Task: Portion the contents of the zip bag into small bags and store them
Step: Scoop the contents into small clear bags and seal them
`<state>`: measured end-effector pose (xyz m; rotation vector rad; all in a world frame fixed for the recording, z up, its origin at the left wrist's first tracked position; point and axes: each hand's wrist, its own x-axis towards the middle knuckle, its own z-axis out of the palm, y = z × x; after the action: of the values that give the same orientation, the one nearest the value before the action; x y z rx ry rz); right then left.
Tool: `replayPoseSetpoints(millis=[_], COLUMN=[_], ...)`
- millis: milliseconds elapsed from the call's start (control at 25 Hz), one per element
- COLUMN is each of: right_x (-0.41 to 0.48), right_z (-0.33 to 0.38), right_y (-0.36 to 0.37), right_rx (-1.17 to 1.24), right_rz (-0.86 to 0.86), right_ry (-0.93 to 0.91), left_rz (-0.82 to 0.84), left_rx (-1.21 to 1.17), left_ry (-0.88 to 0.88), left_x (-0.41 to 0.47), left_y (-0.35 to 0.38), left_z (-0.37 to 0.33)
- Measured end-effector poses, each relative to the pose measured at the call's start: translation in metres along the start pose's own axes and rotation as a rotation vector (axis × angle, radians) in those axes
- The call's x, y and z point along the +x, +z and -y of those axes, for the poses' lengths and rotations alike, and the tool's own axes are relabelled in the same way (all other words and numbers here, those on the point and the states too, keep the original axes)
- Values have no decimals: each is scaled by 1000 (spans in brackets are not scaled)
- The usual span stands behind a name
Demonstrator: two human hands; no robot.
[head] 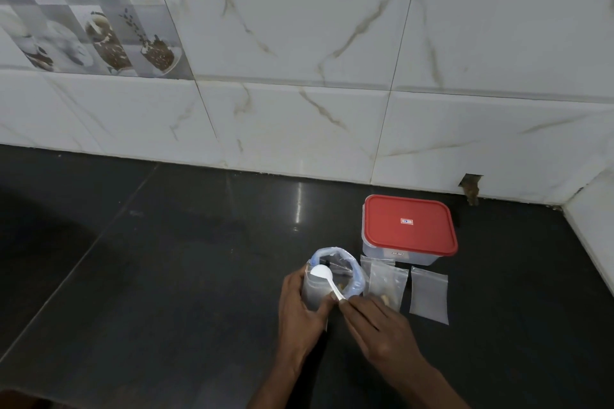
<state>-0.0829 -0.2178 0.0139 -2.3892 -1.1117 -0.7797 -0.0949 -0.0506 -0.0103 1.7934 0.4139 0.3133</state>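
Note:
A clear zip bag (353, 271) with a blue zip rim stands upright and open on the dark counter. My left hand (300, 312) grips its left side. My right hand (378, 330) pinches the handle of a white plastic spoon (324, 277), whose bowl sits over the bag's mouth. Just right of the bag lies a small clear bag (385, 284) with a few pale pieces at its lower end; another small bag seems to lie under it. Farther right lies a flat small bag (429, 295) that looks empty.
A clear plastic box with a red lid (409, 226) stands shut behind the small bags, near the tiled wall (299, 109). The wall turns a corner at the far right. The dark counter (166, 259) stretches away to the left.

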Motion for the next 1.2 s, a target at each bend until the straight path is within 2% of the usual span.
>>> replayPoseSetpoints(millis=[80, 160, 280, 360, 480, 680, 880, 960, 1080, 1200], right_x=[1, 6, 20, 23, 24, 15, 24, 32, 42, 49], right_z=[-1, 0, -9, -20, -28, -20, -12, -9, -15, -26], right_y=[-1, -2, 3, 14, 33, 64, 75, 72, 62, 52], right_rx=[20, 105, 245, 246, 218, 77, 111, 261, 574, 767], right_rz=[-10, -26, -30, 51, 215, 327, 362, 316, 172, 59], right_ry=[-3, 107, 532, 739, 728, 520, 574, 715, 1064, 1330], left_rz=[9, 16, 20, 7, 26, 202, 276, 311, 349, 347], left_rx=[15, 28, 32, 20, -3, -96, -188, -193, -189, -194], left_ry=[7, 12, -10, -55, -131, -241, -268, -252, -227, -227], left_x=[0, -1, -1, -1, 0, 5, 9, 11, 15, 16], left_y=[0, 0, -1, -3, -7, -6, -6, -7, -7, -7], left_z=[3, 4, 6, 12, 23, 29, 30, 27, 24, 23])
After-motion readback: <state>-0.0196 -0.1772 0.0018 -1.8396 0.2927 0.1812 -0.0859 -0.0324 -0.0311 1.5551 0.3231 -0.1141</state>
